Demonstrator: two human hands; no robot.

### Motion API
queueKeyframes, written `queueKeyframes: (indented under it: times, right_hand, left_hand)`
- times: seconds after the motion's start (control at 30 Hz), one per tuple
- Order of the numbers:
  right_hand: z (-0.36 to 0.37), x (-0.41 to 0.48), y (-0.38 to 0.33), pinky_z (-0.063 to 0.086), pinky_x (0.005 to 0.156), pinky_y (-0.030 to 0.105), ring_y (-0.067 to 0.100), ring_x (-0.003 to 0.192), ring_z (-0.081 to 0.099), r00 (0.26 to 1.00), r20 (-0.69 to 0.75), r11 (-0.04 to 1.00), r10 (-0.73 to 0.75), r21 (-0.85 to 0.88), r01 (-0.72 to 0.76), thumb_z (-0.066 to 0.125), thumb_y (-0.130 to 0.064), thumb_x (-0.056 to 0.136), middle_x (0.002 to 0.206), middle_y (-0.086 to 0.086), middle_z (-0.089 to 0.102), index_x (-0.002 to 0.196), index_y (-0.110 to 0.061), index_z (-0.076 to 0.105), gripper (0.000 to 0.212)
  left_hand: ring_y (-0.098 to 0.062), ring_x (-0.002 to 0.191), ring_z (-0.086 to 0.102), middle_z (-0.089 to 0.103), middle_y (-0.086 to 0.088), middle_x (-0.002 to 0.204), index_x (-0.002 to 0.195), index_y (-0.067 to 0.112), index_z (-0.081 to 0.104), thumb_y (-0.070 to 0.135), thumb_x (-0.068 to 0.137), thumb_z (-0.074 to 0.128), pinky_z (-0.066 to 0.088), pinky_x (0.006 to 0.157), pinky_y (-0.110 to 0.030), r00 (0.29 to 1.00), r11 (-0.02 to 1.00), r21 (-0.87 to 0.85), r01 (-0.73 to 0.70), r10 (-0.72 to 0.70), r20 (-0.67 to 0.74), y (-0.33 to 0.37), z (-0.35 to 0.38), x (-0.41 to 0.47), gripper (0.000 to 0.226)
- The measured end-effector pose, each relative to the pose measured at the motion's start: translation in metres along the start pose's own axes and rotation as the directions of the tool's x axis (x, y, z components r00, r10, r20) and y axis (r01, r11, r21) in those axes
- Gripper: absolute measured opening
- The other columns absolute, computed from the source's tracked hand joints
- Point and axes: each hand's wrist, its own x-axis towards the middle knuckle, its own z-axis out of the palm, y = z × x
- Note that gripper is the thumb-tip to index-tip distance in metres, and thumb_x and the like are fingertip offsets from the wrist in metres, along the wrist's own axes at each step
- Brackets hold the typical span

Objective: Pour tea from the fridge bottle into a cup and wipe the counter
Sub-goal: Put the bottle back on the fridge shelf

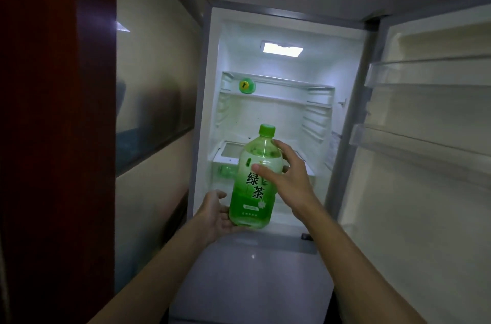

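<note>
Currently, head view: a person stands at an open fridge [342,100], tea bottle [253,183] held in front of it.
Bottle axis: upright, green cap on top, tilted slightly right.
Left hand [216,214]: cupped under the base, carrying it.
Right hand [288,177]: wrapped round the shoulder, thumb across the label.
Key relation: bottle sits between both hands, outside the shelves; right hand is nearer the cap.
Cup and table: not visible.
</note>
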Motion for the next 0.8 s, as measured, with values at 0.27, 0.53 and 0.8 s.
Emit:
queueKeyframes:
  times: [0.27, 0.53, 0.8]
  right_hand:
    - [0.009, 0.093, 0.062, 0.06, 0.078, 0.035, 0.008, 0.091, 0.066, 0.998, -0.038, 0.999, 0.041, 0.006, -0.041, 0.084, -0.011, 0.072, 0.102, -0.017, 0.059, 0.12, -0.035, 0.055, 0.061]
    - [0.006, 0.18, 0.113, 0.06, 0.066, 0.028, 0.011, 0.086, 0.07, 0.999, -0.041, 1.0, 0.024, -0.013, -0.025, 0.083, -0.012, 0.074, 0.111, -0.005, 0.062, 0.131, -0.027, 0.054, 0.066]
    - [0.005, 0.283, 0.155, 0.062, 0.071, 0.034, 0.019, 0.092, 0.07, 1.0, 0.012, 1.0, 0.0, 0.018, 0.0, 0.082, -0.015, 0.075, 0.111, -0.004, 0.058, 0.138, -0.021, 0.05, 0.07]
  left_hand:
    - [-0.037, 0.089, 0.06, 0.058, -0.03, 0.117, 0.127, -0.015, 0.045, 0.03, 0.098, 0.036, 0.048, 0.081, -0.046, 0.999, 0.999, -0.008, 0.044, -0.044, 0.006, 0.038, 0.007, 0.107, 0.054]
    - [-0.033, 0.082, 0.058, 0.058, -0.021, 0.093, 0.102, -0.004, 0.054, 0.026, 0.099, 0.038, 0.047, 0.089, -0.048, 0.999, 0.998, 0.04, -0.042, 0.043, -0.016, 0.08, 0.026, 0.183, 0.033]
    - [-0.023, 0.079, 0.064, 0.067, -0.01, 0.088, 0.101, 0.01, 0.064, 0.021, 0.098, 0.036, 0.052, 0.067, -0.03, 0.949, 0.915, 0.29, -0.282, 0.309, -0.053, 0.121, 0.048, 0.263, 0.03]
